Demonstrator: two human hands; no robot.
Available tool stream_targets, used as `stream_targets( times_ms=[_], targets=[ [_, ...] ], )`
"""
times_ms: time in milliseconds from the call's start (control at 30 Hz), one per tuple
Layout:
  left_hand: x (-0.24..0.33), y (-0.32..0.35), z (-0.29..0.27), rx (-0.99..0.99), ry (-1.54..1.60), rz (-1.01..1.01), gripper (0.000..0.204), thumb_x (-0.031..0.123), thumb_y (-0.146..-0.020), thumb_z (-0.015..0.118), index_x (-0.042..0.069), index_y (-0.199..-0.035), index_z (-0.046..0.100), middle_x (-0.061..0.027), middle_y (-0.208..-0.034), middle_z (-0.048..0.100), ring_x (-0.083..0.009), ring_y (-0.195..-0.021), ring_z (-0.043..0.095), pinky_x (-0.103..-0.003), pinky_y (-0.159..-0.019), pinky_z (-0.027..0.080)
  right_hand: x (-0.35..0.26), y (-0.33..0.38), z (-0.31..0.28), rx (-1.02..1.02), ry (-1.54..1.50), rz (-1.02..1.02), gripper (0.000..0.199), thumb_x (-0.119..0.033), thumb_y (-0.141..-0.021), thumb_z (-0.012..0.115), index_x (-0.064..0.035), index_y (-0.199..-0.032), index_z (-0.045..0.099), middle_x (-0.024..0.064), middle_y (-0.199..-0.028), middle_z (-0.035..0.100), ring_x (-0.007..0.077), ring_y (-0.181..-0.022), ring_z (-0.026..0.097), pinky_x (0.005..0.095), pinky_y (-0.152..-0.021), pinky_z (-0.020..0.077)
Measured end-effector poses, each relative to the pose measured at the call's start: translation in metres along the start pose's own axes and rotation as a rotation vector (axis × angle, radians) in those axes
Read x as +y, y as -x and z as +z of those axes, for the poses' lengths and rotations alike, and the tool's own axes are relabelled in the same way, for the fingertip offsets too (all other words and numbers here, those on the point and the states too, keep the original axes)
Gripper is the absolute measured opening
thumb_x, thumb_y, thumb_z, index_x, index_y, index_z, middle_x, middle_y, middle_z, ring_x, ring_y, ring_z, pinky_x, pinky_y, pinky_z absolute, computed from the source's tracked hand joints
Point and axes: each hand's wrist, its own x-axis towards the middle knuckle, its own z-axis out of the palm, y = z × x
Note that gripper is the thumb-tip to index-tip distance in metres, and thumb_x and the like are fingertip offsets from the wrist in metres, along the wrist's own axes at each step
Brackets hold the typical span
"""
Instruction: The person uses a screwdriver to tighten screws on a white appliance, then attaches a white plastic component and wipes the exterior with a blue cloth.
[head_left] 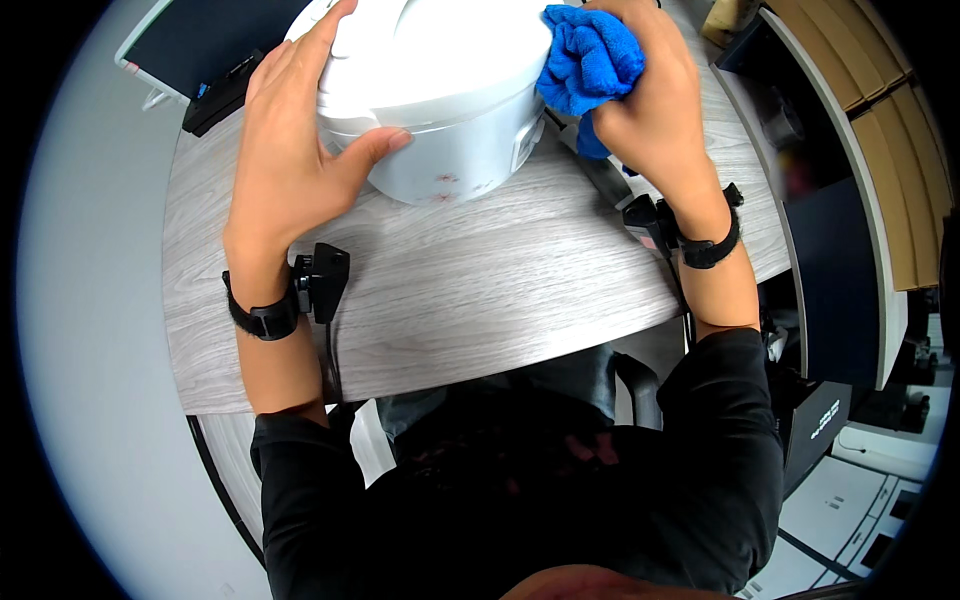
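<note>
A white rice cooker (455, 145) with a rounded body and lid stands at the table's far side, its top cut off by the upper edge of the picture. My left hand (300, 150) grips its left side, the thumb pressed against the front below the lid and the fingers reaching along the lid's edge. In my right hand (655, 105) is a bunched blue cloth (592, 62), touching the cooker's right side near the lid rim. Part of the cloth hangs below my fingers. Small reddish marks show low on the cooker's front.
The wood-grain table (480, 290) has its front edge close to my body. A screen-like dark panel with a white frame (215, 45) stands at the back left. To the right are a shelf unit (845, 260) and cardboard boxes (905, 180). Cabled black devices are strapped to both wrists.
</note>
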Motion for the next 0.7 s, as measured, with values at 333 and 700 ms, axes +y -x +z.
stream_targets(
  times_ms=[333,700],
  targets=[
    [0.035,-0.008,0.003,0.109,-0.088,0.018,0.097,0.034,-0.054,0.098,0.014,-0.142,0.062,-0.0047,-0.098,0.062,-0.0211,-0.089,0.056,-0.034,-0.076,0.046,-0.032,0.01,0.004,0.004,0.082,-0.218,0.048,-0.005,-0.055,0.081,-0.0099,-0.101,0.071,0.0066,-0.098,0.064,0.0283,-0.088,0.06,0.0388,-0.073,0.0486],
    [0.048,-0.012,0.003,0.146,-0.134,0.048,0.087,0.023,-0.052,0.094,0.012,-0.135,0.068,-0.0032,-0.085,0.062,-0.0186,-0.084,0.059,-0.029,-0.071,0.045,-0.056,0.014,0.005,-0.056,0.007,-0.246,0.039,-0.014,-0.061,0.082,-0.0121,-0.099,0.074,0.0064,-0.099,0.065,0.025,-0.089,0.062,0.0369,-0.073,0.0476]
  ],
)
